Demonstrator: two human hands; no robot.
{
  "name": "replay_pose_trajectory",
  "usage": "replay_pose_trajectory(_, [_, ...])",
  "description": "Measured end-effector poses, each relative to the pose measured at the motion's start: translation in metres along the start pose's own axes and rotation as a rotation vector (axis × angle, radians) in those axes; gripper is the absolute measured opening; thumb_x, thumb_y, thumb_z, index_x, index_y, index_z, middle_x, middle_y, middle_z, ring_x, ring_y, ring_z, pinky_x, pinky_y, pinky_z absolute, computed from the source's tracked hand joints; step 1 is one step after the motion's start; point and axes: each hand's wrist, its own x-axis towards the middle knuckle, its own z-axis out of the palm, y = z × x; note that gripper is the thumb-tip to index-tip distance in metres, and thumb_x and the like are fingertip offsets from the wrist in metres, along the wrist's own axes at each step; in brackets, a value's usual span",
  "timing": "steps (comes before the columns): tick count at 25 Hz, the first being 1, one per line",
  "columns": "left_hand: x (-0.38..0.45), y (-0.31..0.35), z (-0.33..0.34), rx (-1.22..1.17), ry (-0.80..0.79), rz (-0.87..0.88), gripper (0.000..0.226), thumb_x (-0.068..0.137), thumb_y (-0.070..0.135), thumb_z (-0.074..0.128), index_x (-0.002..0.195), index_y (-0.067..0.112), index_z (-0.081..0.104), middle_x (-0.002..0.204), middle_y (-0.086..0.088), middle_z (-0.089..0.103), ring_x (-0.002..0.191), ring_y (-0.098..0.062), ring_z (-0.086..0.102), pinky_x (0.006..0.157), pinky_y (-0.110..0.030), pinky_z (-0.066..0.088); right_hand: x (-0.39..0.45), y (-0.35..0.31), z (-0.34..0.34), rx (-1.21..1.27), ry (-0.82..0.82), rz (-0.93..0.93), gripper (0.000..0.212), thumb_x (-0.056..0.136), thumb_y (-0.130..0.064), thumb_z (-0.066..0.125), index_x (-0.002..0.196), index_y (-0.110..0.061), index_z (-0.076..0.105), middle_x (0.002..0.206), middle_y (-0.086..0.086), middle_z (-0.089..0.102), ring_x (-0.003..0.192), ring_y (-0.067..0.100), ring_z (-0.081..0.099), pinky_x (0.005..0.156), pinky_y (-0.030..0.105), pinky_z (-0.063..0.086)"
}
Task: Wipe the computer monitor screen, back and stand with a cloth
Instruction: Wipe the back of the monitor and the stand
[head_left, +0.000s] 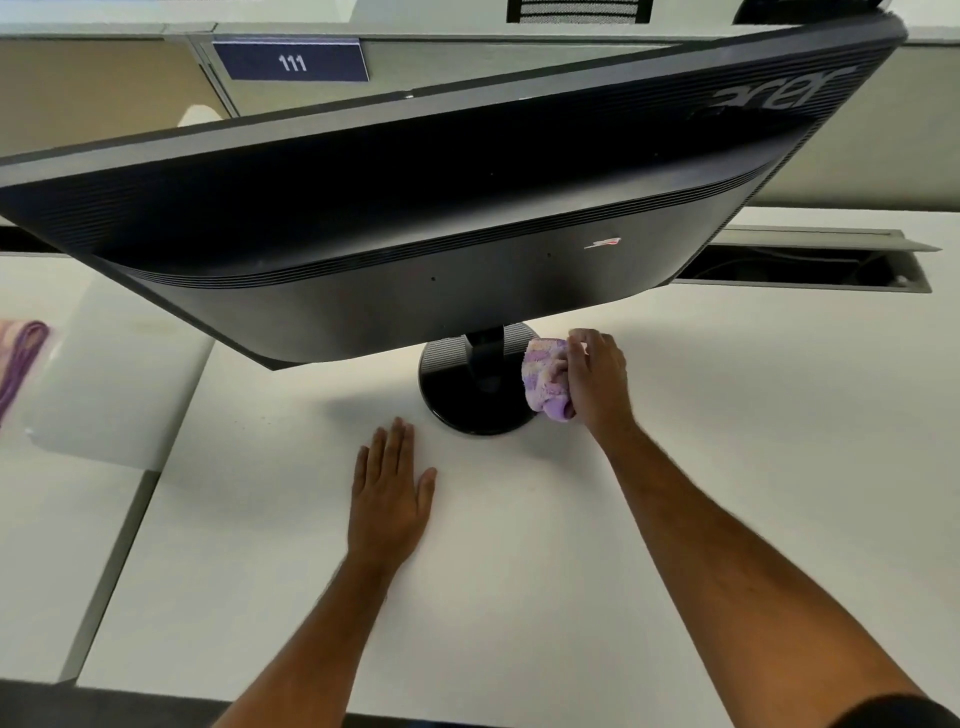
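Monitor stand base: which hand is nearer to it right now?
Right. The right hand presses the purple cloth against the base's right edge; the left hand lies flat on the desk, in front of it, apart.

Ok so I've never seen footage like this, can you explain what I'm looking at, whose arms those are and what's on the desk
This is one picture from a camera worn on a person's head, looking down at their own arms. No robot is involved. On the white desk stands a black monitor, its back toward the camera. The right hand grips a purple patterned cloth against the monitor's round stand. The left hand lies flat on the desk, fingers straight. A sign reading 111 hangs on the partition behind.
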Motion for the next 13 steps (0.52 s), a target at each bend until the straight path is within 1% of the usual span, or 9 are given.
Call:
replay_pose_trajectory(1, [0.000, 0.001, 0.000, 0.002, 0.000, -0.003, 0.072, 0.107, 0.052, 0.028, 0.166, 0.013, 0.021, 0.175, -0.003, 0.015, 0.162, -0.023, 0.011, 0.131, -0.041, 0.008, -0.004, 0.002, 0.002, -0.017, -0.029, -0.065, 0.041, 0.104, -0.042, 0.041, 0.131, -0.017, 0.060, 0.134, 0.008, 0.061, 0.122, 0.028, 0.055, 0.106, 0.043, 0.041])
replay_pose_trajectory(3, [0.000, 0.001, -0.001, 0.001, 0.005, -0.002, 0.071, 0.107, 0.051, 0.030, 0.166, 0.013, 0.021, 0.175, -0.003, 0.015, 0.162, -0.022, 0.010, 0.131, -0.041, 0.007, -0.015, 0.003, 0.005, -0.078, -0.145, -0.219, 0.056, 0.097, -0.056, 0.039, 0.139, -0.024, 0.057, 0.141, 0.002, 0.058, 0.126, 0.025, 0.054, 0.110, 0.043, 0.041])
replay_pose_trajectory(5, [0.000, 0.000, -0.001, 0.004, -0.003, 0.000, 0.071, 0.106, 0.051, 0.031, 0.166, 0.014, 0.021, 0.175, -0.003, 0.014, 0.162, -0.021, 0.008, 0.131, -0.041, 0.007, -0.023, 0.008, 0.012, -0.181, -0.234, -0.301, 0.066, 0.092, -0.060, 0.035, 0.146, -0.027, 0.053, 0.148, -0.001, 0.054, 0.132, 0.025, 0.050, 0.113, 0.043, 0.038])
replay_pose_trajectory(7, [0.001, -0.001, 0.001, 0.016, -0.011, -0.006, 0.072, 0.106, 0.051, 0.031, 0.167, 0.014, 0.019, 0.175, -0.002, 0.012, 0.162, -0.020, 0.006, 0.131, -0.041, 0.007, -0.020, 0.009, 0.024, -0.222, -0.250, -0.332, 0.064, 0.096, -0.054, 0.035, 0.147, -0.019, 0.053, 0.148, 0.004, 0.053, 0.132, 0.029, 0.050, 0.113, 0.041, 0.038])
replay_pose_trajectory(10, [0.001, -0.001, 0.001, 0.011, -0.025, -0.009, 0.072, 0.106, 0.051, 0.031, 0.167, 0.016, 0.017, 0.176, 0.000, 0.010, 0.163, -0.020, 0.004, 0.131, -0.041, 0.007, -0.002, -0.011, 0.031, -0.277, -0.239, -0.326, 0.044, 0.104, -0.029, 0.049, 0.142, -0.008, 0.055, 0.146, 0.013, 0.050, 0.129, 0.033, 0.047, 0.111, 0.042, 0.042])
replay_pose_trajectory(11, [0.001, -0.001, 0.001, 0.012, -0.024, -0.009, 0.072, 0.106, 0.051, 0.031, 0.167, 0.016, 0.017, 0.176, 0.000, 0.009, 0.163, -0.020, 0.004, 0.131, -0.042, 0.007, 0.002, -0.019, 0.031, -0.299, -0.247, -0.305, 0.042, 0.103, -0.025, 0.051, 0.141, -0.008, 0.056, 0.145, 0.014, 0.049, 0.128, 0.033, 0.046, 0.109, 0.043, 0.042])
replay_pose_trajectory(13, [0.001, -0.002, 0.000, 0.012, -0.035, -0.013, 0.072, 0.106, 0.052, 0.030, 0.168, 0.017, 0.015, 0.176, 0.001, 0.007, 0.163, -0.019, 0.001, 0.131, -0.041, 0.006, 0.002, -0.026, 0.034, -0.341, -0.265, -0.309, 0.041, 0.101, -0.024, 0.054, 0.140, -0.012, 0.057, 0.143, 0.012, 0.048, 0.126, 0.032, 0.046, 0.107, 0.043, 0.041])
